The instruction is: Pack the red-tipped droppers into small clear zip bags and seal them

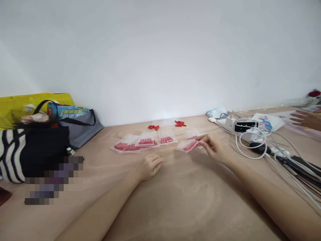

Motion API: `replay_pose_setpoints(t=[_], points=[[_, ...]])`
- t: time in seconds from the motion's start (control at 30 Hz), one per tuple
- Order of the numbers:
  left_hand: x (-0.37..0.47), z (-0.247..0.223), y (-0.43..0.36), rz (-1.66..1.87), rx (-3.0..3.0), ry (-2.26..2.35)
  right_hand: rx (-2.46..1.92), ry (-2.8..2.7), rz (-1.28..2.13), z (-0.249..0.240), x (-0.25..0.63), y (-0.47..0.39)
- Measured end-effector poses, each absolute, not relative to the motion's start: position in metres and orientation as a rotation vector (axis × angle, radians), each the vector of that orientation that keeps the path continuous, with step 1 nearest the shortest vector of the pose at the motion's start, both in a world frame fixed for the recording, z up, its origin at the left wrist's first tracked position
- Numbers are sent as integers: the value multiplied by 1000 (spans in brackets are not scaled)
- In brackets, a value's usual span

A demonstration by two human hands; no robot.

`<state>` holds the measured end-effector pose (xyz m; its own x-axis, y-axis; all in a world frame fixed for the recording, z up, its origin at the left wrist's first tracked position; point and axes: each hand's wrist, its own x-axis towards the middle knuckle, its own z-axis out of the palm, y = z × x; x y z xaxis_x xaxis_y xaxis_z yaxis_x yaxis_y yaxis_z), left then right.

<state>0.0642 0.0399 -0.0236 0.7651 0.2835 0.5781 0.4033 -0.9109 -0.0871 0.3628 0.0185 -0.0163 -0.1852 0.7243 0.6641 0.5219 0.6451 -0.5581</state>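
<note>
My right hand (212,146) pinches the edge of a small clear bag of red pieces (188,145), lifted at a tilt over another clear bag (192,134) on the table. My left hand (149,165) rests on the table with its fingers curled together; whether anything is under them is hidden. Beyond it lie overlapping clear bags with red pieces (127,144), another such bag (147,140), and one more (167,138). Loose red pieces (153,127) sit behind, with a second small pile (180,123) to the right.
Bags, one black and white (42,150) and one striped (80,129), stand at the left. A power strip (227,124) with tangled white cables (242,154) is on the right. Another person's hand (307,119) is at the far right. A wall (160,60) rises behind the table (175,201).
</note>
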Motion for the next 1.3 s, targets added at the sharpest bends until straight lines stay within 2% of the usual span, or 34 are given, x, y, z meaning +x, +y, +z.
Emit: replay_pose_setpoints(t=[0.2,0.4,0.57,0.7,0.9,1.13,1.3], points=[[65,-24,41,-781,-2830,-656,-1132,-1724,92,-27,361,66],[64,-23,39,-762,-2886,-717,-1181,-1920,126,-34,344,100],[63,-23,39,-718,-2909,-751,-1223,-2104,135,-30,350,95],[64,-23,39,-719,-2913,-762,-1467,-2162,-6,-17,377,85],[65,-23,38,-697,-2910,-777,-1583,-2278,57,-16,392,72],[65,-24,39,-717,-2895,-756,-1646,-2115,-251,-38,362,66],[65,-24,38,-706,-2904,-762,-1621,-2028,-520,-29,372,55]])
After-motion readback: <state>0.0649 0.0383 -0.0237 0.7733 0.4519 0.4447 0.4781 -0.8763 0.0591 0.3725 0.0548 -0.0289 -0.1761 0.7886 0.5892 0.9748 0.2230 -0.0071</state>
